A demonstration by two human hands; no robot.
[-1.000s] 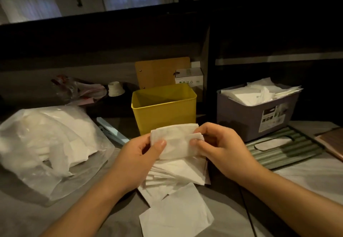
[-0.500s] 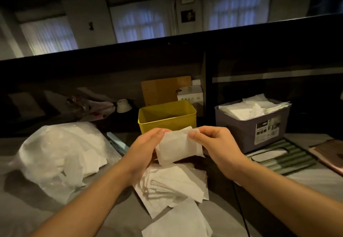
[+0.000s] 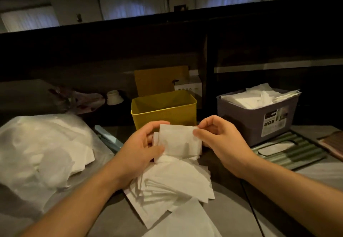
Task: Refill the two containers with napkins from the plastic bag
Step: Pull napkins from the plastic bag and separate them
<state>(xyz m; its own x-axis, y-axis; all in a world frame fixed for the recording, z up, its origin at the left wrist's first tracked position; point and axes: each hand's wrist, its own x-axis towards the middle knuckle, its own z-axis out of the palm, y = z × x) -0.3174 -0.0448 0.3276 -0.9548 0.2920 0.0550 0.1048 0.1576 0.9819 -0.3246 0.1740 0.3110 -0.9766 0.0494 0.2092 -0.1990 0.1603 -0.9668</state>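
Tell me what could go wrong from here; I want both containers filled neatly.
The folded napkin, pinched between the left hand and right hand, may unfold on its way into the yellow container. The grey container is already heaped, so sheets could slide off. Loose napkins near the table edge might fall.

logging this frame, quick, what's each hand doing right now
Left hand: grips the left side of the folded napkin.
Right hand: pinches the napkin's upper right corner.

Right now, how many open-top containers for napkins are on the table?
2: the yellow container stands behind the hands and shows no napkins inside; the grey container, to its right, is heaped with napkins.
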